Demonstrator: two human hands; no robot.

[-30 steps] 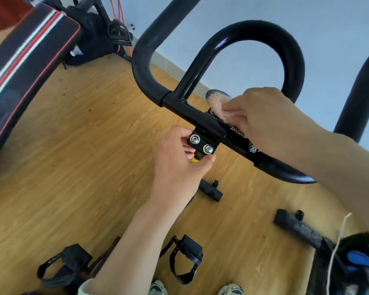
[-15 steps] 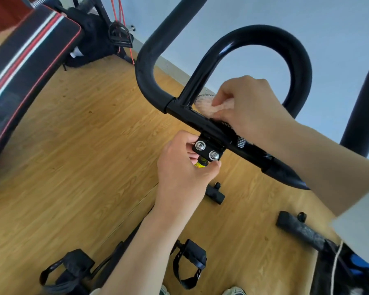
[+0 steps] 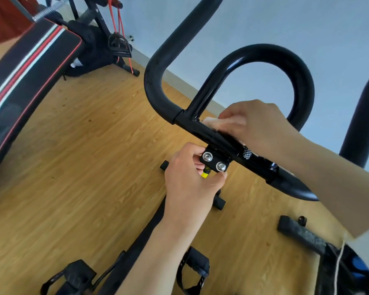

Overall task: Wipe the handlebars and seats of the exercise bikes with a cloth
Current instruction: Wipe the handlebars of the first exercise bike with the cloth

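A black exercise-bike handlebar (image 3: 158,90) loops across the middle of the view, with a glossy cross bar (image 3: 202,130) running down to the right. My right hand (image 3: 262,126) presses a pale cloth (image 3: 217,122) onto the cross bar just right of the loop's base. Below it, my left hand (image 3: 190,184) grips the stem under the black clamp block (image 3: 214,159) with two silver bolts. A small yellow label shows between my fingers.
Wooden floor lies below. The bike's strapped pedals (image 3: 193,271) and front foot (image 3: 218,203) are under the bar. A black padded bench with red and white stripes (image 3: 24,73) is at left, another bike (image 3: 107,43) at the back, a dark bar (image 3: 300,233) at lower right.
My right hand has slid the cloth left along the cross bar toward the loop's base. My left hand has kept its grip under the clamp. The view has shifted slightly.
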